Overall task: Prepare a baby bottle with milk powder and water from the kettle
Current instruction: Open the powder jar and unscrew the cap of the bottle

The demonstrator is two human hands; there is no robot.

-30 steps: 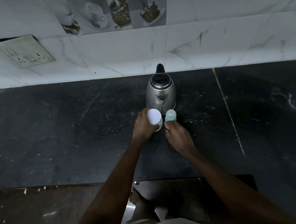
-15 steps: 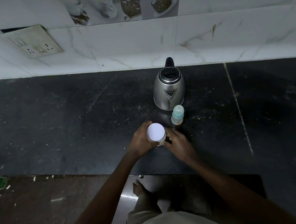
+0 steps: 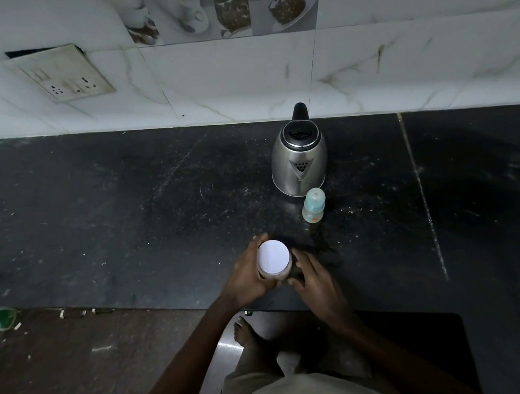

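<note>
A milk powder jar with a white lid point(image 3: 273, 257) stands near the front edge of the black counter point(image 3: 123, 221). My left hand point(image 3: 246, 278) grips the jar's left side with curled fingers. My right hand point(image 3: 312, 280) touches the jar's right side, fingers bent around it. A small baby bottle with a pale teal cap point(image 3: 312, 205) stands upright behind and to the right, free of both hands. Just behind the bottle sits a steel kettle with a black lid and handle point(image 3: 298, 162), spout facing me.
A marble-tiled wall point(image 3: 236, 77) runs along the back of the counter, with a switch and socket plate point(image 3: 67, 76) at the left. The counter's front edge drops to a dark floor point(image 3: 76, 369), where my foot point(image 3: 243, 331) shows.
My right hand let go of the baby bottle and came to the jar. The jar was drawn back from beside the kettle toward the front edge.
</note>
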